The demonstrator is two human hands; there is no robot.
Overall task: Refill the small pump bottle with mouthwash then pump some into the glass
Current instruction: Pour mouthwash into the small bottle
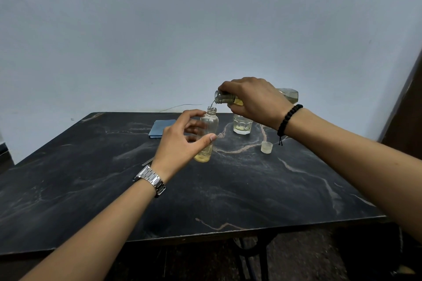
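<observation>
The small clear bottle (pixel 209 130) stands upright on the dark marble table (pixel 205 189) with its pump off and a little yellow liquid at its bottom. My left hand (pixel 182 141) wraps around its lower half. My right hand (pixel 253 100) holds the large mouthwash bottle (pixel 288 96) tipped almost flat, its open neck just above the small bottle's mouth. A thin stream runs from one into the other. The glass (pixel 242 125) stands behind, under my right hand, with a little yellow liquid in it.
A small translucent cap (pixel 267 146) sits on the table to the right of the small bottle. A folded blue cloth (pixel 159 129) lies at the back left. A thin grey object (pixel 147 162) pokes out beside my left wrist. The wall is close behind.
</observation>
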